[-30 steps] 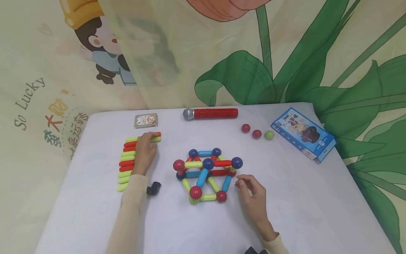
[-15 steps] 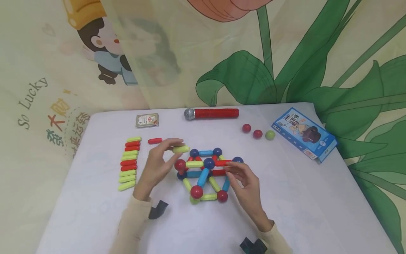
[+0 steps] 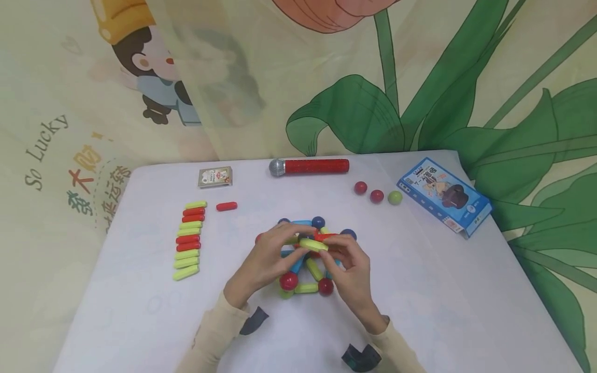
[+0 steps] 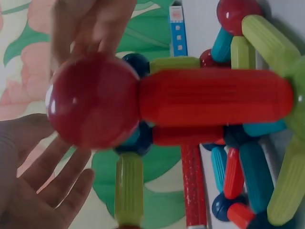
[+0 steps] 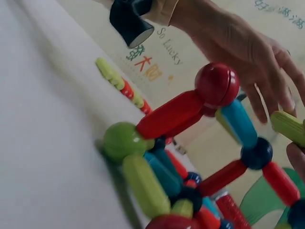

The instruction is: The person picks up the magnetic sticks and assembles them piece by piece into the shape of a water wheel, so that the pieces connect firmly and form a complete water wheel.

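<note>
In the head view a yellow-green magnetic rod (image 3: 313, 245) is held above a ball-and-rod model. My left hand (image 3: 263, 259) pinches the rod's left end between thumb and fingers. The right hand (image 3: 351, 269) meets its other end with thumb and index finger. Red (image 3: 288, 282), blue and green balls joined by coloured rods make up the model, partly covered by both hands. A red ball (image 4: 93, 100) on a red rod (image 4: 217, 97) fills the left wrist view close up. In the right wrist view the held rod (image 5: 288, 126) shows beside the left hand (image 5: 238, 45).
A column of yellow-green and red rods (image 3: 188, 239) lies at the left, with one red rod (image 3: 226, 206) apart. Behind are a card box (image 3: 215, 177) and a red microphone (image 3: 310, 166). Three loose balls (image 3: 377, 196) lie near a blue box (image 3: 445, 197) at the right.
My left hand has taken the yellow-green rod from the left and carried it rightward over the model, leaving a red rod behind. The right hand has moved left to meet it.
</note>
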The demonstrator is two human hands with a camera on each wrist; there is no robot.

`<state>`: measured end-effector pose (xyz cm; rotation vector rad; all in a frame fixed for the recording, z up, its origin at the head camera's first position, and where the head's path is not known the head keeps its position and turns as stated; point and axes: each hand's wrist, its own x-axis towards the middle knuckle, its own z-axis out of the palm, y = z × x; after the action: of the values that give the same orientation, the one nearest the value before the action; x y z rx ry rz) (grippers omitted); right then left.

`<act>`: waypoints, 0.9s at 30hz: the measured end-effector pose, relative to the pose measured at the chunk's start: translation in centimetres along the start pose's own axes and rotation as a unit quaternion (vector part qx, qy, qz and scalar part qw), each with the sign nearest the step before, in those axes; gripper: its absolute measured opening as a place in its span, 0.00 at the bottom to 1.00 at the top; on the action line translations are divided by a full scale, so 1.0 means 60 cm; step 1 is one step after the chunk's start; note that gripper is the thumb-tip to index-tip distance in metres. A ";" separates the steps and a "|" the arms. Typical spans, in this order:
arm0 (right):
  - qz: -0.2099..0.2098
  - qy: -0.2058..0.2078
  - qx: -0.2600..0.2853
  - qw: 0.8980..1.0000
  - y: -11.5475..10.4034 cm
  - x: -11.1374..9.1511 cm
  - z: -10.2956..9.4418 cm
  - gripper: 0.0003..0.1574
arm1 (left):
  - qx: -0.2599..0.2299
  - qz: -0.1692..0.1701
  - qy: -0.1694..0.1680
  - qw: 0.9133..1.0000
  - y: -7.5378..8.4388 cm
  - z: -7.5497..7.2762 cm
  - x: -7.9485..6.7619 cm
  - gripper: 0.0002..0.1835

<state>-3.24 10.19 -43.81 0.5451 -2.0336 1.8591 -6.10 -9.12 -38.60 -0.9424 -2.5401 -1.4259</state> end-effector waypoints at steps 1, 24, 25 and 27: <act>0.009 0.011 -0.009 1.000 0.002 -0.006 -0.003 0.19 | 0.008 -0.003 0.011 1.000 -0.003 -0.003 0.000 0.22; 0.052 0.045 -0.034 0.997 -0.002 -0.034 0.002 0.15 | 0.213 -0.324 0.070 0.919 -0.222 -0.100 -0.026 0.21; 0.049 0.044 -0.038 0.997 0.006 -0.037 0.000 0.15 | 0.223 -0.319 0.075 0.918 -0.226 -0.099 -0.026 0.21; 0.051 0.043 -0.044 0.997 0.019 -0.041 -0.003 0.15 | 0.237 -0.310 0.084 0.917 -0.234 -0.099 -0.023 0.20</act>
<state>-1.64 10.60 -45.98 0.3389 -2.1107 1.8048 -13.96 -19.81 -46.23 0.0728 -2.9576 -0.8262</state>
